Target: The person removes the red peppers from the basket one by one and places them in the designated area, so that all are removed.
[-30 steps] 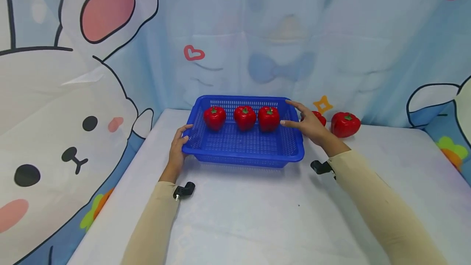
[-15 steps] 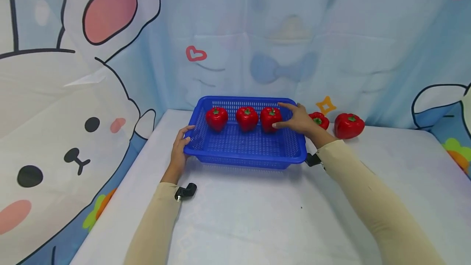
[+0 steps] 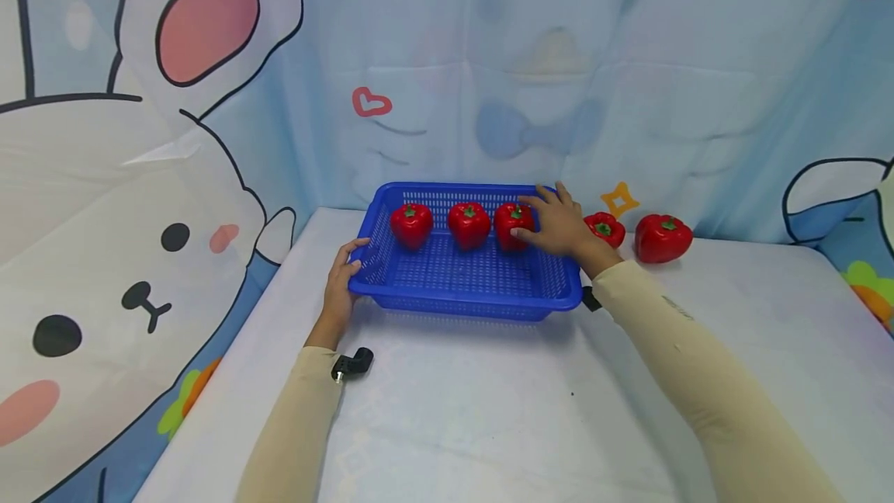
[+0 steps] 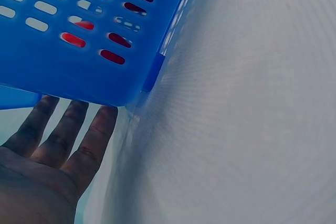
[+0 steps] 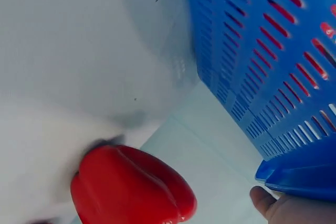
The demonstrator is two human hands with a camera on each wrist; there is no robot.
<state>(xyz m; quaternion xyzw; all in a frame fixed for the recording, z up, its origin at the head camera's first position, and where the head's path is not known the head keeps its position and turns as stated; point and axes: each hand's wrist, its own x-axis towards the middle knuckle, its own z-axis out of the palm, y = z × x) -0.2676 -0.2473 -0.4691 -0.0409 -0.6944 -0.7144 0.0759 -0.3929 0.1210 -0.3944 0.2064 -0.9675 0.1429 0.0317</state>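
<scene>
A blue plastic basket [image 3: 454, 301] sits on the white table with its far side by the curtain. Inside it three red bell peppers, the left pepper [image 3: 411, 225], the middle pepper [image 3: 469, 224] and the right pepper [image 3: 512, 225], stand in a row, green stems up. My left hand [image 3: 338, 289] holds the basket's left rim; in the left wrist view its fingertips [image 4: 107, 116] meet the basket's edge. Over the right rim reaches my right hand [image 3: 562, 227], fingers spread, thumb and a finger overlapping the right pepper. Whether they press on it is unclear.
Outside the basket on the right, two more red bell peppers lie on the table [image 3: 489, 410], a nearer-in pepper [image 3: 605, 229] partly behind my right hand and an outer pepper [image 3: 663, 238]. A printed cartoon curtain [image 3: 433, 60] hangs behind and to the left.
My right hand has moved left from the basket's right rim to the right pepper, and its fingers have spread. The left hand and the basket look the same.
</scene>
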